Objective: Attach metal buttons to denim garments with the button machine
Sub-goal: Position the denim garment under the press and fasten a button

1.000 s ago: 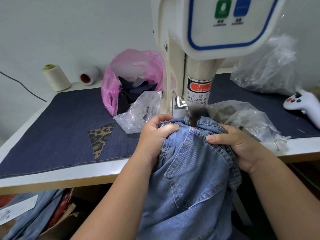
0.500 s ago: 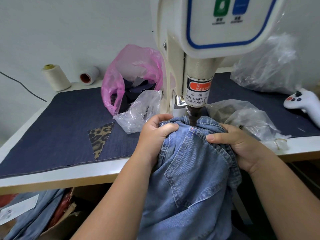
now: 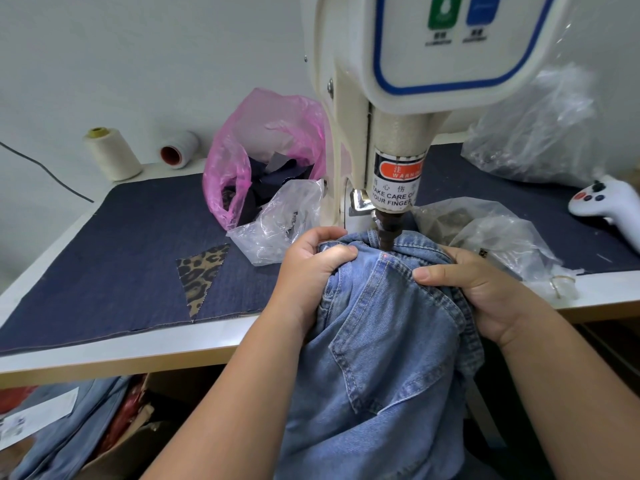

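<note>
A light blue denim garment (image 3: 377, 344) hangs over the table's front edge, its upper edge bunched under the cream button machine (image 3: 398, 109). The machine's dark punch (image 3: 386, 233) stands just above the denim, and a small red light dot sits on the cloth below it. My left hand (image 3: 313, 268) grips the fabric to the left of the punch. My right hand (image 3: 485, 289) holds the fabric to the right, fingers curled over the fold. No metal button is visible.
A dark denim mat (image 3: 114, 258) with a leopard-print patch (image 3: 201, 271) covers the table. A pink bag (image 3: 263, 147), clear plastic bags (image 3: 280, 220), two thread cones (image 3: 110, 154) and a white controller (image 3: 609, 206) lie around the machine. More denim and boxes sit below the table.
The punch has risen slightly off the denim. Both hands keep the same grip on the garment.
</note>
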A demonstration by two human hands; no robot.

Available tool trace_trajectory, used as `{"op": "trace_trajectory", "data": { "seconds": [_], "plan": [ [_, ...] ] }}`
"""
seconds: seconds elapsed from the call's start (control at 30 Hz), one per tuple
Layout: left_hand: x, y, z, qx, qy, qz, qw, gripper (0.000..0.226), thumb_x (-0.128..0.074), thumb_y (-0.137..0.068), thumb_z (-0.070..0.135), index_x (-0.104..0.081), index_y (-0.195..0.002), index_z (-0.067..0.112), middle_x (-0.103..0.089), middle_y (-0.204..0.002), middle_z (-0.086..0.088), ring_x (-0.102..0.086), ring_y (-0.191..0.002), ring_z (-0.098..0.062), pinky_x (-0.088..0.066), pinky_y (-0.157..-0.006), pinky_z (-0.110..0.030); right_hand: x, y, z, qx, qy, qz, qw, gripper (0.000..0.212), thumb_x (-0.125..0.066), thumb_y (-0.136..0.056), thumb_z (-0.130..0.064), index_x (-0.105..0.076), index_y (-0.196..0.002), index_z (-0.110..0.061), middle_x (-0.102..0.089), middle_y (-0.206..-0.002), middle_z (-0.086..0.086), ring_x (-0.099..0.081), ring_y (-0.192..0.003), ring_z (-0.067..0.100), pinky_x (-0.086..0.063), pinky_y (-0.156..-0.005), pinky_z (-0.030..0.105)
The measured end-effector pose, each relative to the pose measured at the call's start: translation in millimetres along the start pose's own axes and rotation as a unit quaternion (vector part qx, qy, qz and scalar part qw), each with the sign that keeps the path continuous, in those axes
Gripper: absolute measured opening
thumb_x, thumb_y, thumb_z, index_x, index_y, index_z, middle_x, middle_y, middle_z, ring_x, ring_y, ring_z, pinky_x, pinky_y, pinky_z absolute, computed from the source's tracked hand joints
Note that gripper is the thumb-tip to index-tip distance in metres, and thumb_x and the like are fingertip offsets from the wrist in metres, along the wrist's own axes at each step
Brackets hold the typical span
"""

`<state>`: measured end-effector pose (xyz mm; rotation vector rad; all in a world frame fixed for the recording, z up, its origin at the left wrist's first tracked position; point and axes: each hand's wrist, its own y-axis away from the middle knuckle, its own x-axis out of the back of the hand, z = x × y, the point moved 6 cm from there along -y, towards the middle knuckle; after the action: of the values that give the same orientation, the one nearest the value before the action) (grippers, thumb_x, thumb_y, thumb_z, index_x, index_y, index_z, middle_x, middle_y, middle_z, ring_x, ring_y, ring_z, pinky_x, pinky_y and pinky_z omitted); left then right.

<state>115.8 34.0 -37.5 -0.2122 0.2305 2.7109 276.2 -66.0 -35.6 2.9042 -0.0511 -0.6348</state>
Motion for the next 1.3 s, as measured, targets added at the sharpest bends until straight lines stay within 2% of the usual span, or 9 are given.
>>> {"op": "trace_trajectory", "data": {
  "seconds": [0.27, 0.77, 0.93, 1.03, 1.3],
  "plan": [
    [-0.1, -0.4, -0.1, -0.001, 0.001, -0.003, 1.000, 0.023, -0.072, -0.083, 0.003, -0.072, -0.101, 0.018, -0.076, -0.084, -0.003, -0.071, -0.076, -0.018, -0.060, -0.071, -0.030, -1.0, 0.7, -0.6, 0.002, -0.002, -0.001, 1.000, 0.037, -0.073, -0.064, -0.003, -0.077, -0.102, -0.005, -0.074, -0.102, 0.020, -0.074, -0.087, 0.030, -0.059, -0.070, 0.033],
    [-0.6, -0.9, -0.1, 0.001, 0.004, -0.007, 1.000, 0.023, -0.072, -0.083, 0.002, -0.072, -0.100, 0.018, -0.076, -0.084, -0.004, -0.071, -0.076, -0.019, -0.061, -0.072, -0.032, -1.5, 1.1, -0.8, -0.003, -0.007, 0.008, 1.000, 0.036, -0.069, -0.067, 0.000, -0.076, -0.102, -0.003, -0.073, -0.104, 0.023, -0.073, -0.088, 0.031, -0.060, -0.070, 0.034],
    [-0.9, 0.8, -0.2, 0.005, 0.008, -0.009, 1.000, 0.029, -0.075, -0.070, 0.013, -0.073, -0.098, 0.020, -0.076, -0.085, -0.004, -0.071, -0.075, -0.019, -0.060, -0.069, -0.031, -2.2, 2.1, -1.0, 0.001, -0.006, 0.007, 1.000, 0.036, -0.068, -0.067, 0.000, -0.076, -0.102, -0.003, -0.073, -0.103, 0.022, -0.073, -0.087, 0.030, -0.059, -0.070, 0.033],
    [-1.3, 0.7, 0.2, 0.004, 0.007, -0.009, 1.000, 0.030, -0.074, -0.070, 0.013, -0.072, -0.099, 0.019, -0.076, -0.083, -0.004, -0.071, -0.073, -0.018, -0.057, -0.064, -0.028, -2.2, 2.1, -1.0, 0.000, -0.001, 0.009, 1.000, 0.035, -0.068, -0.068, 0.000, -0.076, -0.102, -0.003, -0.073, -0.104, 0.022, -0.073, -0.087, 0.030, -0.059, -0.070, 0.033],
    [-1.2, 0.5, -0.6, 0.010, 0.004, -0.009, 1.000, 0.034, -0.075, -0.065, 0.017, -0.072, -0.098, 0.021, -0.076, -0.085, -0.005, -0.072, -0.075, -0.019, -0.059, -0.068, -0.031, -2.7, 1.5, -1.3, 0.000, -0.002, 0.007, 1.000, 0.036, -0.070, -0.066, -0.002, -0.077, -0.101, -0.006, -0.074, -0.102, 0.021, -0.074, -0.087, 0.030, -0.059, -0.069, 0.033]
  ]
}}
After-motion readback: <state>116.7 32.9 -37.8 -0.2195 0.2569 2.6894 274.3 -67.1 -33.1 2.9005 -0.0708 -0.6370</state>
